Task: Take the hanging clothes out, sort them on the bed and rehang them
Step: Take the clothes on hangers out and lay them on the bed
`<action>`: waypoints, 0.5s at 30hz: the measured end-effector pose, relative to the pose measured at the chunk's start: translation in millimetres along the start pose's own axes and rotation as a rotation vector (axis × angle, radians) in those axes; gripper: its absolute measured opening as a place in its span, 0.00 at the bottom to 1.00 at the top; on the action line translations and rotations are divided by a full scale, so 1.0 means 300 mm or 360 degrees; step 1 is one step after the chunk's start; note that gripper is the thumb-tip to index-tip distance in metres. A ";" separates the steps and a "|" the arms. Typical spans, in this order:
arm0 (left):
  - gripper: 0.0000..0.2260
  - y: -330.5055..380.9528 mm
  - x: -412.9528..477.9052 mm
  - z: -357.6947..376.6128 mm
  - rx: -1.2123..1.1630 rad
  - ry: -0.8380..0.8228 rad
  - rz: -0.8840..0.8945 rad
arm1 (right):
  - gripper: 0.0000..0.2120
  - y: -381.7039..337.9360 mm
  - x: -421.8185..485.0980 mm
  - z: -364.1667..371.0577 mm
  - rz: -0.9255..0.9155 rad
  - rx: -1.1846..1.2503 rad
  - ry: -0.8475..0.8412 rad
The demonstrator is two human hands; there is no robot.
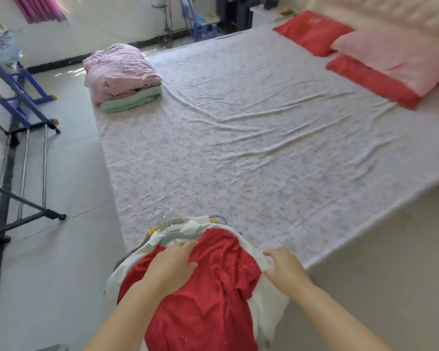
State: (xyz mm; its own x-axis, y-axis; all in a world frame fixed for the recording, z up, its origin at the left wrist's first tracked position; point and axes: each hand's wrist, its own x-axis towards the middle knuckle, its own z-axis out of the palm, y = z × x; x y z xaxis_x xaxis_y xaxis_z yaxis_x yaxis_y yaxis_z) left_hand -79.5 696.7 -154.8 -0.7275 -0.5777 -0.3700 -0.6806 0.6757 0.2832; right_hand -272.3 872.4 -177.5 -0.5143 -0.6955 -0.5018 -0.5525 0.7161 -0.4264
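Head view: we are facing the bed's (238, 148) near corner
Clothes: red garment (213, 274) is lying atop white garments (271, 300), hangers (180, 235) reaching onto that corner
Left hand (167, 269): we are grasping the red garment
Right hand (287, 269): we are pinching the white garments

Red garment (208, 287), white garment (271, 307): matt cloth; hanger hooks (160, 216): shiny metal.
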 end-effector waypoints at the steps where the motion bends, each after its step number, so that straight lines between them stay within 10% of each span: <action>1: 0.24 0.029 0.004 0.001 0.0019 -0.0013 0.0099 | 0.22 0.022 -0.052 0.004 0.0067 0.0041 0.0057; 15: 0.24 0.591 -0.379 0.273 0.0573 -0.0572 0.1372 | 0.23 0.289 -1.118 0.404 0.1298 0.0550 0.0709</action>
State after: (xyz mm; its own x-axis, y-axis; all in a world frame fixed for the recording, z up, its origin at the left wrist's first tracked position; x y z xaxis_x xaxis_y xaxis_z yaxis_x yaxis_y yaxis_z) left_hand -110.4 919.6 -134.9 -0.8504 0.3072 -0.4272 0.1769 0.9315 0.3178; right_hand -68.3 1174.8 -137.4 -0.8908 0.1103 -0.4408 0.2656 0.9135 -0.3082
